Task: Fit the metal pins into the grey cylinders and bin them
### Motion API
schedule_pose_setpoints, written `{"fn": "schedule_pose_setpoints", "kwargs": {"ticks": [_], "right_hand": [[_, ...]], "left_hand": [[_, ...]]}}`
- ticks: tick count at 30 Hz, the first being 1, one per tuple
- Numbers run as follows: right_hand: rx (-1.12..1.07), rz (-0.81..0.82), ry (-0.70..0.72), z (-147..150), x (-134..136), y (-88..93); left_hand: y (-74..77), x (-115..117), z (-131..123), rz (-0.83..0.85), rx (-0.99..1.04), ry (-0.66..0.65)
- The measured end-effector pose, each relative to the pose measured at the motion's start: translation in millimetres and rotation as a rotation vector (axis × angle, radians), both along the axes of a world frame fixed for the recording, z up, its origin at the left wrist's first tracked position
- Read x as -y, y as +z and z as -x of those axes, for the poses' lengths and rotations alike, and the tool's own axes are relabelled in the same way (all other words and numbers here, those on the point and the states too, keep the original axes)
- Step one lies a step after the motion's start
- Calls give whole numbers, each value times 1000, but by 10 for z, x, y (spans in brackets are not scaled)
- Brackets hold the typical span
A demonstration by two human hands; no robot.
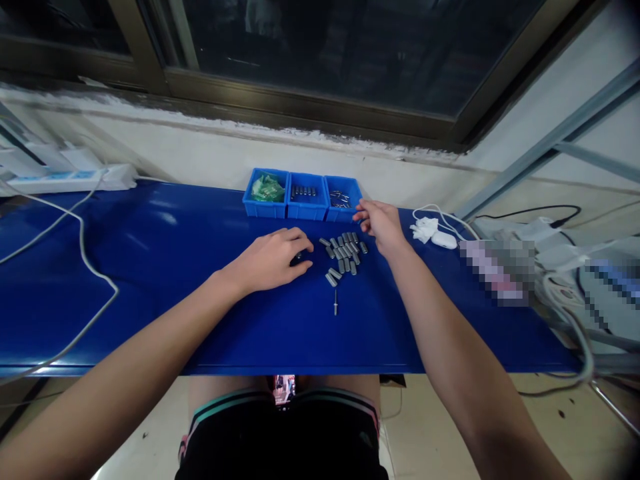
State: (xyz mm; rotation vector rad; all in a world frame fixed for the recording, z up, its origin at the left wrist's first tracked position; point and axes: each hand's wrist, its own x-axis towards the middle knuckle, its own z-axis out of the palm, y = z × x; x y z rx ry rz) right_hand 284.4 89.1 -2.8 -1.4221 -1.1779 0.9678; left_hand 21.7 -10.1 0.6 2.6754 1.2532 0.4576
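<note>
My left hand (277, 260) rests on the blue table, fingers curled and thumb apart below, around a small dark metal cylinder (299, 256) that is mostly hidden. To its right lies a cluster of several grey metal cylinders (345, 251). Below them a thin metal pin with a collar (335, 305), like a screwdriver bit or rivet, lies apart. My right hand (379, 223) is at the right edge of the right blue bin (345, 215), thumb and fingers drawn together; what they hold, if anything, is too small to make out. Small metal pins (340, 197) lie in that bin.
A middle blue bin (306, 211) holds a row of dark cylinders; the left blue bin (265, 210) holds a green plastic bag (267, 188). White cables (95, 270) and a power strip (75, 179) lie at left. A white case (444, 240) and crumpled tissue (424, 229) sit at right.
</note>
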Motion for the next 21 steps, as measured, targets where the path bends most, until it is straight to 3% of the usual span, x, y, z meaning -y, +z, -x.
{"fn": "schedule_pose_setpoints", "kwargs": {"ticks": [10,21], "right_hand": [[305,-233,93,78,134,-32],[433,-297,172,161,267,-18]], "left_hand": [[1,-6,6,85,-66,16],[-16,-20,13,40,-88,146]]}}
